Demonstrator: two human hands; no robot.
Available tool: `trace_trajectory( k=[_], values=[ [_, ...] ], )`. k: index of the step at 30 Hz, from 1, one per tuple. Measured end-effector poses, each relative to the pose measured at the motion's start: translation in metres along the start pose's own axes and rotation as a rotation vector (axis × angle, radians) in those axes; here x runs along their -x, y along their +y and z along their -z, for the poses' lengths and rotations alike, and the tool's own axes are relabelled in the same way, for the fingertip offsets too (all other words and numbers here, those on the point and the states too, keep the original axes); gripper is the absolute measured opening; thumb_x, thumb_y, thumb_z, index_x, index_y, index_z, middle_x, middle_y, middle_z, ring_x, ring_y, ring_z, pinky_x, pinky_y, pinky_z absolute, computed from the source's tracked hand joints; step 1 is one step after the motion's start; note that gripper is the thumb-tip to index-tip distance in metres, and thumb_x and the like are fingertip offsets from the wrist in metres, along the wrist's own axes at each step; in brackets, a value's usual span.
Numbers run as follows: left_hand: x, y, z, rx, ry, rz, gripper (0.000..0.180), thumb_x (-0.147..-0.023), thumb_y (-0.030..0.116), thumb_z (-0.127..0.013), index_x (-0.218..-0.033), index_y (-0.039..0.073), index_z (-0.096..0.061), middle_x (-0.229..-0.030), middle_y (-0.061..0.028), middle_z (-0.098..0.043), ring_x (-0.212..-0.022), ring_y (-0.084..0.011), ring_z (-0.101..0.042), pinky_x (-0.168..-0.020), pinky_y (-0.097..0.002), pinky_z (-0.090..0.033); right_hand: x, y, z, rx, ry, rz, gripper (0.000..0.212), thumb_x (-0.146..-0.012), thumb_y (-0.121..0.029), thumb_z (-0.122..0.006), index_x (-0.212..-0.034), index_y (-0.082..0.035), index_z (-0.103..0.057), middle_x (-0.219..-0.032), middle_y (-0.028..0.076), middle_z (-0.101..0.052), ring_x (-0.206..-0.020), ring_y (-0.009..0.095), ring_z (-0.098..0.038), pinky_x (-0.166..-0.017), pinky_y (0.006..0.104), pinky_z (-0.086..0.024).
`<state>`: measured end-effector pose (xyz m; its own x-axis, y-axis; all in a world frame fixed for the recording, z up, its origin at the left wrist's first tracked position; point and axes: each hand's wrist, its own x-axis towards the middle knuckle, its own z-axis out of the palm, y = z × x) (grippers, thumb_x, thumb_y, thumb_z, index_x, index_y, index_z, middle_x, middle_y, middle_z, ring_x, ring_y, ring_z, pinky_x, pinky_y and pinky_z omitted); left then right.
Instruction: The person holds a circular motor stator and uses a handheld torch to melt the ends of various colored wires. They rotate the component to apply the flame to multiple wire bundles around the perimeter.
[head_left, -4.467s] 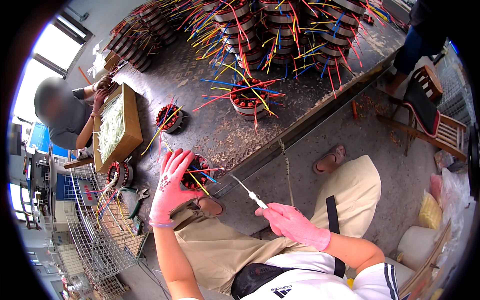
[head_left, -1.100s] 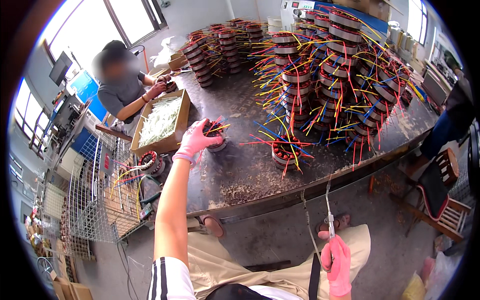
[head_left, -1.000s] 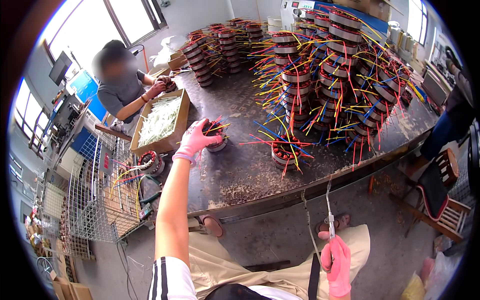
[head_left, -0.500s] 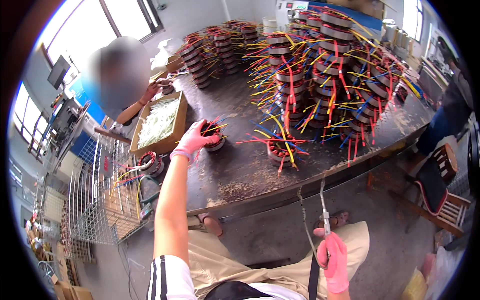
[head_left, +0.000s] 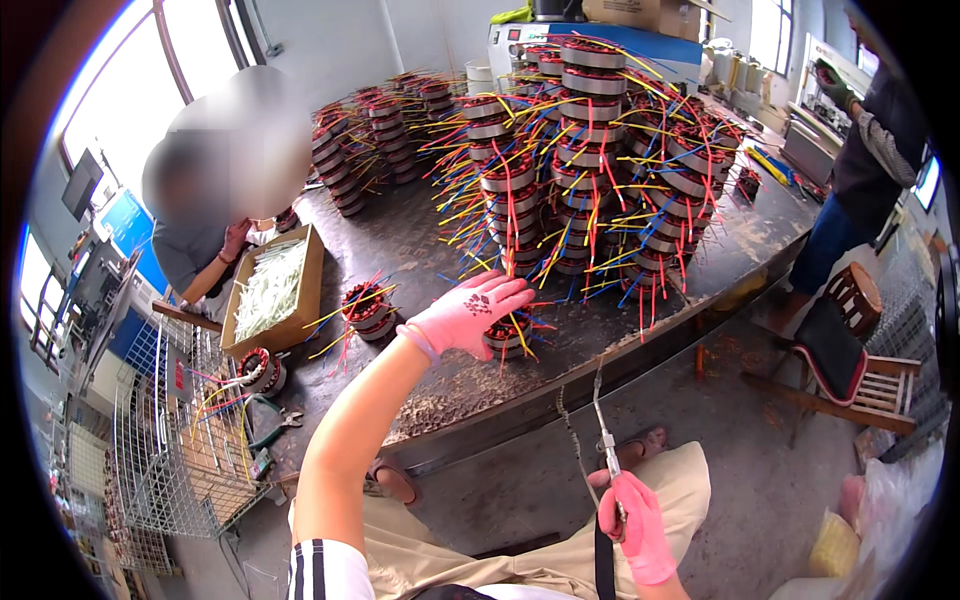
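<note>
My left hand, in a pink glove, reaches over a wound motor stator with red windings and coloured leads. Its fingers stretch across the top and the thumb hangs by the near left side; whether they touch is hard to tell. To the left stands another single stator, its leads splayed. My right hand, also gloved, is closed around a slim metal-tipped tool above my lap, below the table's front edge. A thin cord or hose hangs beside the tool.
Tall stator stacks bristle with leads across the table. An open carton of pale strips sits at the left, near pliers and a wire rack. A co-worker works behind the carton; another person stands at right.
My left hand has left the left stator and moved right to the other single one. The view has shifted right. My right hand still grips the tool.
</note>
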<state>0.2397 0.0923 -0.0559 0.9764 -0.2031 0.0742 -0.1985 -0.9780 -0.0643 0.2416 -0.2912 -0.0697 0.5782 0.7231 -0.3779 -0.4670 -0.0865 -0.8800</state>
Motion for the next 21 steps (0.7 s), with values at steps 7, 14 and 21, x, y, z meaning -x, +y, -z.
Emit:
trace_trajectory(
  k=[7, 14, 21],
  values=[
    [-0.003, 0.007, 0.012, 0.072, -0.007, 0.104, 0.098, -0.050, 0.043, -0.085, -0.132, 0.004, -0.049, -0.125, -0.0112, -0.054, -0.122, -0.0315, -0.049, -0.111, -0.0418, -0.032, 0.003, 0.007, 0.006, 0.003, -0.061, -0.067, 0.040, -0.102, -0.037, -0.043, -0.105, 0.000, -0.057, -0.062, -0.002, -0.048, -0.055, 0.005, -0.040, -0.048, 0.0201, -0.028],
    [0.109, 0.056, 0.036, 0.054, 0.102, 0.272, 0.095, -0.052, 0.052, -0.083, -0.129, 0.004, -0.053, -0.122, -0.0127, -0.056, -0.117, -0.0333, -0.050, -0.102, -0.0414, -0.040, -0.001, 0.048, -0.005, -0.116, -0.124, -0.199, 0.039, -0.101, -0.038, -0.043, -0.097, -0.002, -0.058, -0.085, 0.008, -0.064, -0.071, 0.012, -0.056, -0.069, 0.0247, -0.045],
    [0.197, 0.076, -0.010, 0.130, -0.014, 0.624, 0.097, -0.052, 0.052, -0.082, -0.131, 0.005, -0.052, -0.116, -0.0139, -0.056, -0.112, -0.0345, -0.052, -0.105, -0.0440, -0.038, -0.011, 0.065, -0.044, 0.092, -0.213, -0.188, 0.042, -0.100, -0.039, -0.045, -0.092, -0.002, -0.062, -0.085, 0.004, -0.059, -0.072, 0.013, -0.055, -0.066, 0.0242, -0.045]
  ],
)
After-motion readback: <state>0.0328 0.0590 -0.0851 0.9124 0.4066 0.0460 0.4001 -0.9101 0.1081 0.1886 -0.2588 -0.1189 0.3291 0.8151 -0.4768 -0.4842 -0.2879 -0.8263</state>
